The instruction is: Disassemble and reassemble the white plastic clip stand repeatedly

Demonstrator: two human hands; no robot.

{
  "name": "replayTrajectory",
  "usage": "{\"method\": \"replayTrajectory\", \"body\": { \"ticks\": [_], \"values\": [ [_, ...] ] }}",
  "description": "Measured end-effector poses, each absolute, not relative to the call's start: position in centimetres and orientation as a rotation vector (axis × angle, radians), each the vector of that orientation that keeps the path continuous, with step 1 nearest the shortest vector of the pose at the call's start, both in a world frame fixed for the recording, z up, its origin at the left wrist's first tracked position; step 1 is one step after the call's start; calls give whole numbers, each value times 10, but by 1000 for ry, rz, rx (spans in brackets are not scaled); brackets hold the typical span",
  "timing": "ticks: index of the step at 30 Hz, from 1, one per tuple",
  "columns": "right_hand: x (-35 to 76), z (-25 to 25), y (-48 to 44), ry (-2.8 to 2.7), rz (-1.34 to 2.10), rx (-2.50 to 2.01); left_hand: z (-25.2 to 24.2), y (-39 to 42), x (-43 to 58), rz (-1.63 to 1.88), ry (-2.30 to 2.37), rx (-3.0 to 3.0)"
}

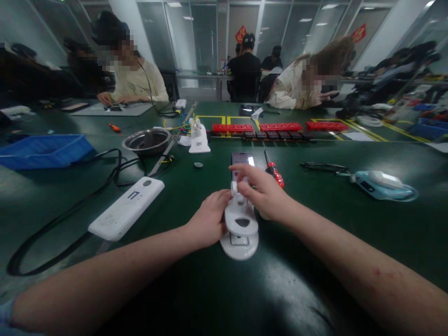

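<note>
Green table [336, 252] is carrying plenty. Far side, three red trays [280, 126] are lying in a row, one black segmented strip [276, 136] running just nearer. Left: one blue bin [45, 151], one metal bowl [135, 145], one white device [128, 207] marked 17, black cable looping around it. One small grey disc [198, 164] is lying near the middle. Right: one light-blue device [383, 184] with its dark lead.

Closest in the way: one phone [241, 161], lying just beyond the hands and partly covered, and one red-and-black screwdriver [275, 172], lying just past the right hand. Across the table I'm counting two people, one in a cream top [143, 81] at left, one in a pale jacket [289, 88] at right.

White stands: two. One [199, 140] is standing far left; the other, the worked white stand [241, 226], is sitting near centre between both hands. It's looking glossy, rounded at the near end, with a dark opening in its upper plate above a broad base. Left hand [210, 217] is grasping its left side. Right hand [264, 193] is hovering around its far end, index finger stretching left; can't tell whether it's gripping.
</note>
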State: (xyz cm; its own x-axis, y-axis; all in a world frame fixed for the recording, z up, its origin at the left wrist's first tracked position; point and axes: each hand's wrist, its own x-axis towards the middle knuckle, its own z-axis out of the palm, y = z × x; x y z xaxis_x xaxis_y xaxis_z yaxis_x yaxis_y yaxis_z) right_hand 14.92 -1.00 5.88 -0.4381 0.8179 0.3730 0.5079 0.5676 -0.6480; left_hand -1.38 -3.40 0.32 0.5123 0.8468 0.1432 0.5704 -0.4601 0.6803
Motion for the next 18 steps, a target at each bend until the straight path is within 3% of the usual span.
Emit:
{"method": "replayTrajectory", "body": {
  "ticks": [3,8,14,18],
  "values": [
    [175,73,-5,-2093,599,-1328,5,-35,-15,661,1224,2183],
    [204,71,-17,-2496,708,-1764,11,-38,-17,600,1288,2209],
    [200,39,-28,-2589,601,-1778,27,-41,-17,447,1215,2294],
    [203,50,-22,-2553,501,-1747,29,-42,-19,428,1098,2237]
  ]
}}
